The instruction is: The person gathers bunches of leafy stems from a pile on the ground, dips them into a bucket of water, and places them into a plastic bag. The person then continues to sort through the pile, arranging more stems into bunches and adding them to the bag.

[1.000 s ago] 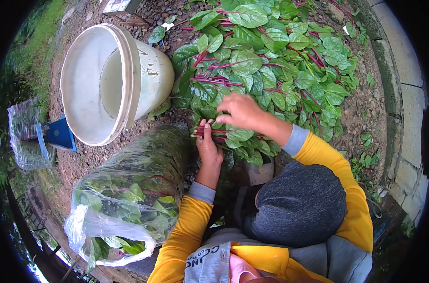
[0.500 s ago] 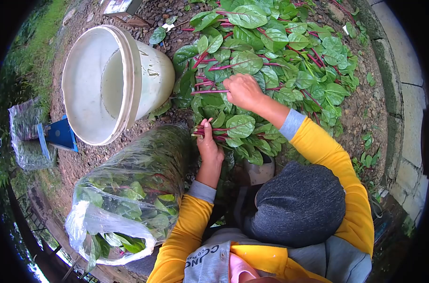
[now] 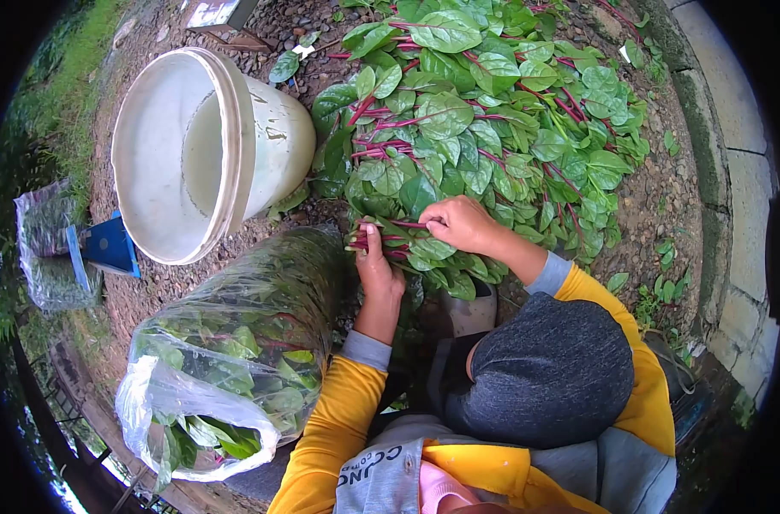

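My left hand (image 3: 379, 272) is closed around a bunch of leafy stems (image 3: 433, 253), red-stalked with broad green leaves. The cut ends stick out to the left of my thumb. Just to the right, my right hand (image 3: 464, 224) pinches a red stem against the top of that bunch, its fingertips close to my left thumb. Above both hands spreads a large pile of the same red-stemmed greens (image 3: 493, 111) on the ground, the stalks mostly pointing left.
A white plastic bucket (image 3: 278, 141) stands left of the pile. Below it lies a clear plastic bag (image 3: 236, 325) full of greens, its mouth facing me. Farther left are a blue stool-like object (image 3: 111, 244) and another wrapped bundle (image 3: 43, 274). A concrete curb (image 3: 707, 197) runs along the right.
My right hand has come down from the pile to the bunch, bringing a stem with it. My left hand has stayed in place, still gripping the bunch.
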`<action>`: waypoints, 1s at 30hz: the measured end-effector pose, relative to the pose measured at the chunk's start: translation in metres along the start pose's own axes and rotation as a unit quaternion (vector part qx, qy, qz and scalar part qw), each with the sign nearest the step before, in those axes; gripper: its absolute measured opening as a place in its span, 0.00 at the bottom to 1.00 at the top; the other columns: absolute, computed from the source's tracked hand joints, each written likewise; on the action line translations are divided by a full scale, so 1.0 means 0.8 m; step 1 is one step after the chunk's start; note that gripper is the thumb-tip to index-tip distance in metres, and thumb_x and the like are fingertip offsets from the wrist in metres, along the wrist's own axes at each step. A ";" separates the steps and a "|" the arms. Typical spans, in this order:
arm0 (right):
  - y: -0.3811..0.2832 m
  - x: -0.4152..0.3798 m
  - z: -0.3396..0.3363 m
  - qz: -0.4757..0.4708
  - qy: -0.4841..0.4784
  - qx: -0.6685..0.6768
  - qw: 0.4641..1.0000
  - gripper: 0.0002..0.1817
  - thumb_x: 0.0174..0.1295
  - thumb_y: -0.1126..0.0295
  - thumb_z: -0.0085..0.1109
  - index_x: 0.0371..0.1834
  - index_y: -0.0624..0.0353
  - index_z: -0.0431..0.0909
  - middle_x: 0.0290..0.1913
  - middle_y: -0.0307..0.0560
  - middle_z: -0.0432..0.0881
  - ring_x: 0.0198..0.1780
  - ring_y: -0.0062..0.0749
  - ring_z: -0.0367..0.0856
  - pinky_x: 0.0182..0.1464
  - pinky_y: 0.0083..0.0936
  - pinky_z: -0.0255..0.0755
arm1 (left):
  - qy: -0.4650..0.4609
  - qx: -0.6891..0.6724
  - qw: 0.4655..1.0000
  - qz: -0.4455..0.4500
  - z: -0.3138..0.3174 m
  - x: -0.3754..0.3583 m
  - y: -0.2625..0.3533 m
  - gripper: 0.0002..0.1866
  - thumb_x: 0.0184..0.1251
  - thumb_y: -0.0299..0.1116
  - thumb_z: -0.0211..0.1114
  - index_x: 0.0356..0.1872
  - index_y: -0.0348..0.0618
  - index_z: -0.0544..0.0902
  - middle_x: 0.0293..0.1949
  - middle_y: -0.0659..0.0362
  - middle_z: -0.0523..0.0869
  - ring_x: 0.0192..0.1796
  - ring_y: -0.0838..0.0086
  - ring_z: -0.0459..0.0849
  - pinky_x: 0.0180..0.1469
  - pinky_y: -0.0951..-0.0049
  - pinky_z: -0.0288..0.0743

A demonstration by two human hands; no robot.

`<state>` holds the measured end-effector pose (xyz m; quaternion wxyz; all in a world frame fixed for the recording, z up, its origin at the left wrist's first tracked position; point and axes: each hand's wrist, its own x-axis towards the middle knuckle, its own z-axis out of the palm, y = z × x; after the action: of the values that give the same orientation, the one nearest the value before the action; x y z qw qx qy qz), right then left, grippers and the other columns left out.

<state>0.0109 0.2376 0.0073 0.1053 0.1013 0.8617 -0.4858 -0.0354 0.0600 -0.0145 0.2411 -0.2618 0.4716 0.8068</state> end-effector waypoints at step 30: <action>-0.029 0.048 -0.056 -0.042 0.047 -0.012 0.998 0.08 0.56 0.69 0.61 0.35 0.62 0.81 0.31 0.49 0.83 0.34 0.46 0.80 0.39 0.35 0.71 | 0.006 0.071 0.997 0.034 0.022 0.001 0.001 0.18 0.66 0.34 0.64 0.54 0.42 0.72 0.49 0.58 0.78 0.50 0.70 0.78 0.53 0.64 0.75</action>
<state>-0.0361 0.2671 0.0384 0.0450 0.0861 0.8749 -0.4745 -0.0398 0.0755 -0.0073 0.2286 -0.2328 0.5375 0.7776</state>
